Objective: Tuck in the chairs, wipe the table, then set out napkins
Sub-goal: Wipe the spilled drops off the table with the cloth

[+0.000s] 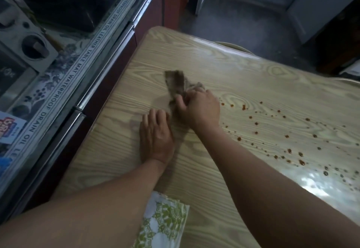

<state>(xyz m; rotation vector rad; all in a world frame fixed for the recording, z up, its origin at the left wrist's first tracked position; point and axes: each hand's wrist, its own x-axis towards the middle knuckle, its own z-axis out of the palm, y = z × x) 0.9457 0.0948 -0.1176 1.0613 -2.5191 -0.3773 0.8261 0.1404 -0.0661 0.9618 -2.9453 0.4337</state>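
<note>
A wood-grain table (194,56) fills the middle of the view. My right hand (200,107) is closed on a grey-brown cloth (176,83) that lies crumpled on the tabletop and sticks out past my fingers toward the far left. My left hand (155,134) rests flat on the table just beside it, fingers together, holding nothing. Reddish-brown sauce spots (282,130) and small droplets are scattered over the right part of the table, to the right of the cloth. A rounded chair back (235,46) shows beyond the table's far edge.
A counter with a printed waterproof mat (64,84) and metal rails runs along the table's left side, with an appliance (29,47) on it. A green-and-white patterned fabric (165,222) lies at the near edge. Grey floor and cabinets lie beyond.
</note>
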